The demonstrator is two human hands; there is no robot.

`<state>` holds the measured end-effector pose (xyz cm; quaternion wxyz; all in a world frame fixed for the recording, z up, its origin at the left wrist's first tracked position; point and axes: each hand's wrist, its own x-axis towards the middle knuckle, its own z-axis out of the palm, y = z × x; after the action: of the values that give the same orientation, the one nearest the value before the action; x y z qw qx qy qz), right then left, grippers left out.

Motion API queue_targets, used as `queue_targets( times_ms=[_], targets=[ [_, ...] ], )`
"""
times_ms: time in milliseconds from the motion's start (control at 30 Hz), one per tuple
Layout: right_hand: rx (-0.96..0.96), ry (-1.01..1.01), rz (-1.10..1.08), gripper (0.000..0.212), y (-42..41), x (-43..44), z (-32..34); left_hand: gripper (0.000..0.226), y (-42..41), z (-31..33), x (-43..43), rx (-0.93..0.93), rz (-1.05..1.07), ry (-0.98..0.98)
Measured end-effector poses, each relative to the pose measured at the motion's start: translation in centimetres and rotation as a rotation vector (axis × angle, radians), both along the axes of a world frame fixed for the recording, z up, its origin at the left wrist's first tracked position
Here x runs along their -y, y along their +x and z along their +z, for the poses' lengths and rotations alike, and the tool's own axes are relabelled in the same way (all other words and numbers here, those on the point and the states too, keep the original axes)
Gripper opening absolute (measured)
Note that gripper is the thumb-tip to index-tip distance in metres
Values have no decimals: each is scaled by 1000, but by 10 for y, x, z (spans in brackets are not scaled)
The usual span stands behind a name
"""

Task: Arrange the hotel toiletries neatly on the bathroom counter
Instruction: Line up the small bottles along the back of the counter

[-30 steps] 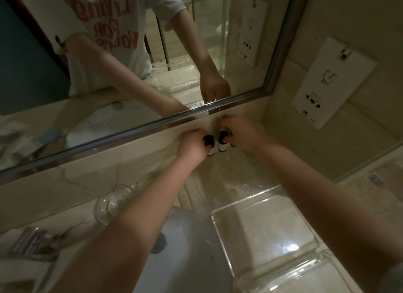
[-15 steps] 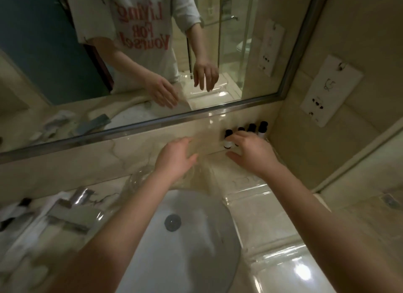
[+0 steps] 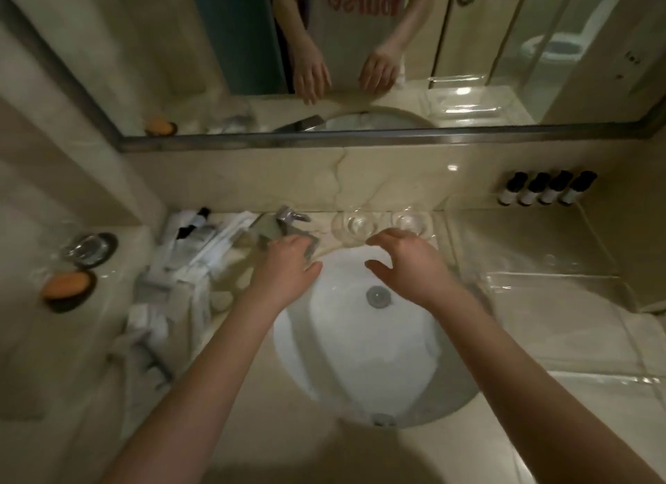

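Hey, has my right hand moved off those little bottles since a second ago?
Yes. The right hand has let go of the bottles and gone left, away from them; it is now open above the sink, holding nothing.

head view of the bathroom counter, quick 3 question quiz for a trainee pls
1. How many dark-capped bottles stand in the row at the far right? A two, B four, C six.
2. True or false: the left hand grips one of those bottles.
3. Fill in: the loose heap of packets lies to the ___ of the sink.

Key: 1 B. 2 false; the left hand and the right hand both hover over the sink, holding nothing. 3 left.
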<state>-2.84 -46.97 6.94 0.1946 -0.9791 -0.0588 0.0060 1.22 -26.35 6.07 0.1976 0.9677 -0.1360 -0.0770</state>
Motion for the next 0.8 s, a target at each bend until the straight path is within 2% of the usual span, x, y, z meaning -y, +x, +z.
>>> queue_targets(
  times_ms=[100, 433, 633, 800],
  targets=[
    [-34, 7, 93, 40, 9, -53, -10, 43, -7, -15, -50, -62, 80, 33],
    [-310, -95, 394, 39, 75, -197, -32, 57, -3, -42, -210, -316, 336, 124],
    [-369, -163, 416, 50, 136, -251, -45, 57, 58, -42, -259, -388, 369, 115],
    [-395, -180, 342, 56, 189, -273, -57, 57, 120, -47, -264, -345, 464, -50]
  ],
)
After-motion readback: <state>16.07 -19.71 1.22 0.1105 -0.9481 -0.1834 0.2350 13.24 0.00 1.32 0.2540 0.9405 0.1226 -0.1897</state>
